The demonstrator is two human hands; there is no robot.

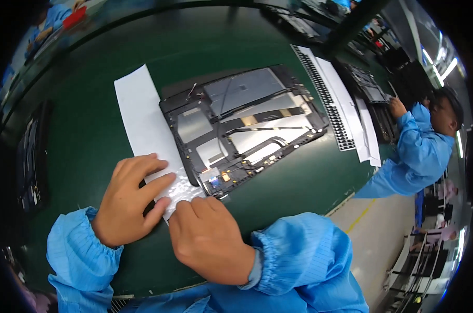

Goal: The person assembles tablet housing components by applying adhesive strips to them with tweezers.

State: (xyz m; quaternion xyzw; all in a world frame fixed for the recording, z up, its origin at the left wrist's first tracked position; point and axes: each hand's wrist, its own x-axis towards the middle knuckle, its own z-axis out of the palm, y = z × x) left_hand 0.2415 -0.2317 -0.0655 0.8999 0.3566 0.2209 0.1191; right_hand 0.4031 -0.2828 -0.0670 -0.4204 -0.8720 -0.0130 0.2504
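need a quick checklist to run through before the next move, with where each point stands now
1. Left hand over the white sheet: ok, spread at its lower part.
2. Right hand has a firm grip: cannot tell, curled fingers hide it.
3. Opened device lying inside-up on the green table: ok.
4. Sheet free of the device's left edge: cannot tell, they meet or overlap there.
5. Co-worker's hand away from this device: ok, off to the right.

Texts, labels, numbers, signs — none can be read here
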